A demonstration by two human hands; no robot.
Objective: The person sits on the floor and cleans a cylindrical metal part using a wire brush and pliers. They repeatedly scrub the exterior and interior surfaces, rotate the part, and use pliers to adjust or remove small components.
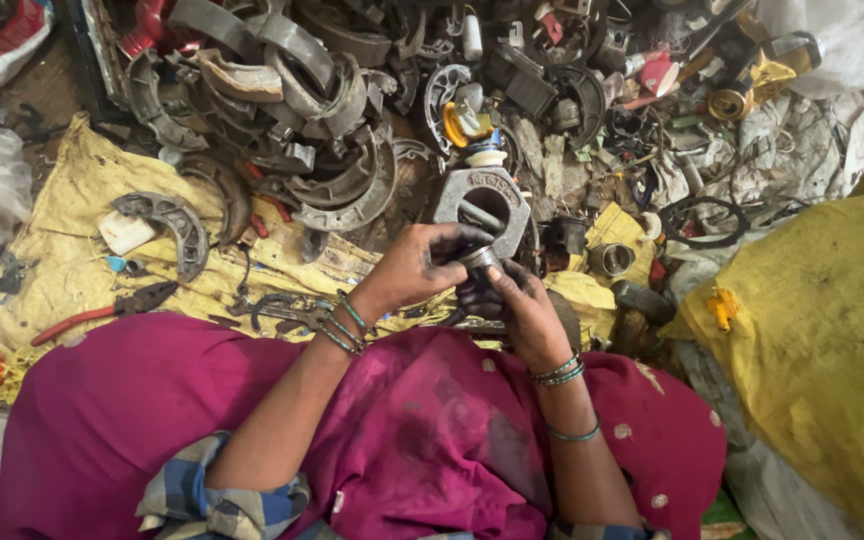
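Yellow cloth point(72, 250) spread on the ground takes up the left and centre of the view; a bulging yellow sack point(822, 330) fills the right edge. The person's lap, draped in magenta fabric point(252, 420), covers the lower part of the frame.

Scrap heap point(352, 100) across the top — dark curved metal pieces, mostly brake shoes, with mixed small parts and torn paper toward the right. One separate brake shoe point(174, 225) lies on the cloth at left, a white block just beside it. Red-handled pliers point(102, 310) lie on the cloth near the left knee.

Grey metal housing point(482, 205) with a large round bore stands just beyond the hands, upright, resting against the heap; a small yellow-and-white part sits above it.

Left hand point(422, 265): greasy, fingers curled from above around a small shiny metal cylinder point(479, 258) — closed grip, thumb and fingertips on it. Right hand point(517, 305): beneath and beside the same cylinder, fingers cupped up against it, supporting; grip narrow, in contact. The cylinder is held between both hands, above the lap's front edge and directly in front of the housing's bore; whether it touches the housing cannot be told.

Green and silver bangles point(347, 322) on both wrists. A small metal ring point(612, 260) lies on the ground to the right of the hands.
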